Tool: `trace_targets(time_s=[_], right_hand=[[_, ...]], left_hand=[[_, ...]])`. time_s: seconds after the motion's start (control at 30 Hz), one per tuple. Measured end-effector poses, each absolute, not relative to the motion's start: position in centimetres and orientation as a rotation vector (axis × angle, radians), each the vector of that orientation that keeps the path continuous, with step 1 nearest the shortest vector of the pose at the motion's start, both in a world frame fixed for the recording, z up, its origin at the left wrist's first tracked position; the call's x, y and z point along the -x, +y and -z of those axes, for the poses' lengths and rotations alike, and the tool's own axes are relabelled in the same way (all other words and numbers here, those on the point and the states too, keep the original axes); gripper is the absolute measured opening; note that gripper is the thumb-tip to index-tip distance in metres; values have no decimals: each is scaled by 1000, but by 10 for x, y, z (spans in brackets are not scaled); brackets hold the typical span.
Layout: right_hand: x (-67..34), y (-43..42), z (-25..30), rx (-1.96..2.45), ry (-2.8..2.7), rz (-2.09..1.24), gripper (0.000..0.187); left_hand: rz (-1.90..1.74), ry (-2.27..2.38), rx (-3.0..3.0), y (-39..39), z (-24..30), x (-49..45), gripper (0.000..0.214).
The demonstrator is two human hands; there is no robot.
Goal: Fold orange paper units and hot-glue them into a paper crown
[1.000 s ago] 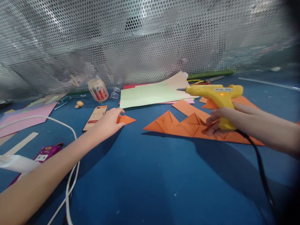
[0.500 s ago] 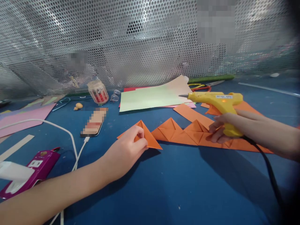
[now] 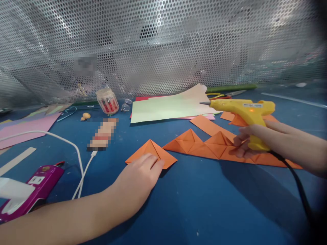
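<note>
My left hand is closed over the near side of a folded orange paper piece lying on the table. Its fingertips are partly hidden behind the knuckles. In my right hand is a yellow glue gun, gripped by its handle, with the nozzle pointing left and a small orange light lit on its body. Below and behind that hand runs a row of folded orange paper triangles, a small gap to the right of the single piece. The right fingers hang close to this row; contact is unclear.
Paper sheets and scissors lie at the back by the perforated metal screen. An orange paper strip sits behind the row. Leftward are a jar, a phone on a white cable and a purple power strip.
My left hand has lowered the orange piece from a tilted pinch to nearly flat on the table. My right hand and the glue gun have shifted slightly right in view.
</note>
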State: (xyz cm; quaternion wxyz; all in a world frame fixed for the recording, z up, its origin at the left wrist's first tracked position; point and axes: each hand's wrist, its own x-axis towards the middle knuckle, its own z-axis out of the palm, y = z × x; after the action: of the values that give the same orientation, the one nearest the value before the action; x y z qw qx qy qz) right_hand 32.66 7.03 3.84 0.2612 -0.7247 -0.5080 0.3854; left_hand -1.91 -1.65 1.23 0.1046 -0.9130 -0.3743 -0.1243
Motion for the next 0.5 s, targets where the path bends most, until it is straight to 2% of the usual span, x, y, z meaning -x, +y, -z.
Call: trace_targets(time_s=[0.37, 0.5], right_hand=[[-328, 78, -41, 1989, -1340, -1112, 16], [-328, 75, -36, 1938, -1387, -1115, 23]], left_hand=[[343, -1007, 2547, -22, -9, 17, 42], [414, -932, 2557, -22, -10, 15, 40]])
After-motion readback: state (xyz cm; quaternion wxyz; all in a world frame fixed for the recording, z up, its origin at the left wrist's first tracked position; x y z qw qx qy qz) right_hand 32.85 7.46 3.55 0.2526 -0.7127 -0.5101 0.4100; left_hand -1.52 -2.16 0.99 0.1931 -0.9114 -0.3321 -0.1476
